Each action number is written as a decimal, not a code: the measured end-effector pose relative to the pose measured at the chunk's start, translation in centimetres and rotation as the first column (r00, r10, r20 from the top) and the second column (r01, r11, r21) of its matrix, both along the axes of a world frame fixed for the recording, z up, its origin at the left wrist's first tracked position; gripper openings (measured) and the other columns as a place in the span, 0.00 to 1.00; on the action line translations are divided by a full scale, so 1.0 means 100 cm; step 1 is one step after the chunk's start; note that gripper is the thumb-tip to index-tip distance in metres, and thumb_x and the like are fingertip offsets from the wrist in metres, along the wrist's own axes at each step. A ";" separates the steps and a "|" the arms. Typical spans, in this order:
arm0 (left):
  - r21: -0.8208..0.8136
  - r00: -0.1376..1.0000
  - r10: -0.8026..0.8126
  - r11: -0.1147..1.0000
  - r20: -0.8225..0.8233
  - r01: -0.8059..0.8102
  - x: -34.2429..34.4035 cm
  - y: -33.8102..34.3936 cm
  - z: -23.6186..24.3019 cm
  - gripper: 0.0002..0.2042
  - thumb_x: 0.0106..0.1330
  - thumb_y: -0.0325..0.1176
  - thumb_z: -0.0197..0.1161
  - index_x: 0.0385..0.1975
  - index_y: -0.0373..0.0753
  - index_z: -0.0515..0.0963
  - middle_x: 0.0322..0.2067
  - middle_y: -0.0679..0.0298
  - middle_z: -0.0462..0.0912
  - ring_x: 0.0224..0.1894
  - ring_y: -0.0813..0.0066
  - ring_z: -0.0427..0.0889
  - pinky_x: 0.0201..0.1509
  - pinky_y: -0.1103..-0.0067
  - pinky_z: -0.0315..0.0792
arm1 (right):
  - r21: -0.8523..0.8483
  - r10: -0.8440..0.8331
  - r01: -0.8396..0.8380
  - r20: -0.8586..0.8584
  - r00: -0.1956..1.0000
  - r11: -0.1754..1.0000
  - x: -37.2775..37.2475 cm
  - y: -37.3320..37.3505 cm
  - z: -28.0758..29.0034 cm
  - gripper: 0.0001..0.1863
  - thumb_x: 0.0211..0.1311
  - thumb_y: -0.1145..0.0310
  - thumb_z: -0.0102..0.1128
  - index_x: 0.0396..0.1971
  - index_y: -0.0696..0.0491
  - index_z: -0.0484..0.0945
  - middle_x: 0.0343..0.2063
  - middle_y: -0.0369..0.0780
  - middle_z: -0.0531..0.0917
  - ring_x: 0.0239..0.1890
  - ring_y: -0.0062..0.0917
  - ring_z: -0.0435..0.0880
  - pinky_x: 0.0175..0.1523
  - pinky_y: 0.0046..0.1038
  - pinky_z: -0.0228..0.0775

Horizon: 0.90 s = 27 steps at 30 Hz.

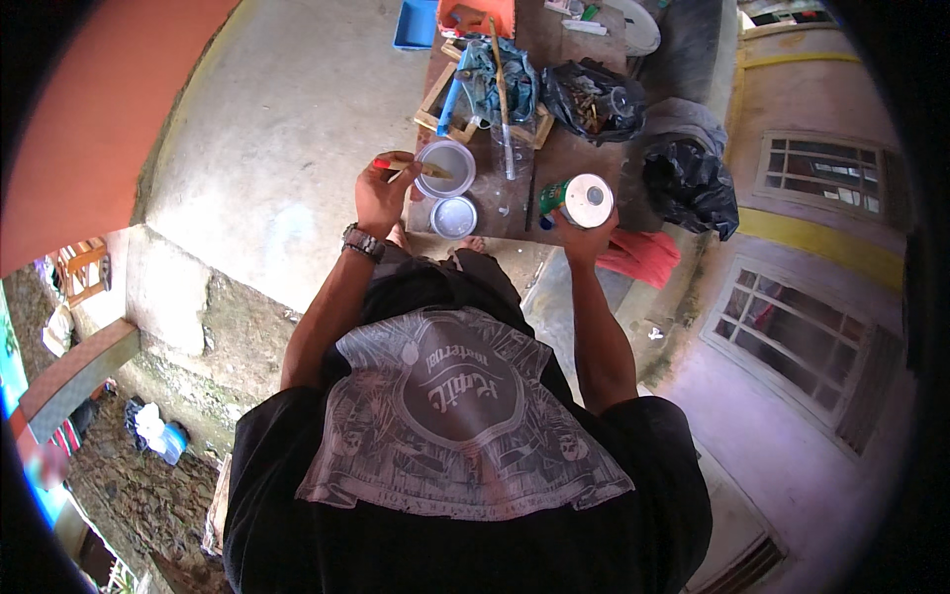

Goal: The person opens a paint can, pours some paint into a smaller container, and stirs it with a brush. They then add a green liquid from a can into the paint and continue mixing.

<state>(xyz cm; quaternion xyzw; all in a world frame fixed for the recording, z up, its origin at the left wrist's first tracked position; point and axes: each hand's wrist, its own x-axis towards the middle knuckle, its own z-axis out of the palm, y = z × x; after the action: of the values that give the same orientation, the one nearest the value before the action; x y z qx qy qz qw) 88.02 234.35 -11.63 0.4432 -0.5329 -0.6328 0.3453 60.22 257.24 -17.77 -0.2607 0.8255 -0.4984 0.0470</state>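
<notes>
My left hand (379, 201), with a watch on its wrist, is closed round a small paintbrush (432, 170) with a red handle end. The brush's other end reaches over a round white tub (468, 158) with pale grey stuff inside. Close to the tub, at the near table edge, stands a smaller round container or lid (453, 220), pale grey within. My right hand (586, 236) grips a green paint can (590, 201) with a whitish top, tilted over the table's near right corner. What the can holds is hidden.
Wooden frames (432, 106), a bluish cloth (495, 84) and a long stick (498, 59) lie farther back on the brown table (549, 156). Black plastic bags (688, 183) sit at right. A red cloth (643, 255) hangs near my right forearm. Blue and orange trays (415, 25) are at the back.
</notes>
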 end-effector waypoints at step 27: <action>-0.549 0.919 -0.108 0.774 0.379 0.317 -0.022 0.028 0.023 0.13 0.54 0.32 0.70 0.39 0.42 0.81 0.38 0.58 0.83 0.43 0.58 0.83 0.45 0.69 0.77 | 0.041 0.611 -0.665 0.357 0.707 0.746 0.129 -0.103 0.095 0.33 0.50 0.76 0.69 0.59 0.55 0.68 0.35 0.41 0.79 0.29 0.24 0.77 0.37 0.28 0.73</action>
<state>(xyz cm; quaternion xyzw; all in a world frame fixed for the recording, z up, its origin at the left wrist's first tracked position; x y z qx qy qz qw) 85.78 237.20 -9.29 0.3452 -0.8021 -0.3843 0.2996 73.09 246.99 -8.29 -0.4412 0.7032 -0.4154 0.3719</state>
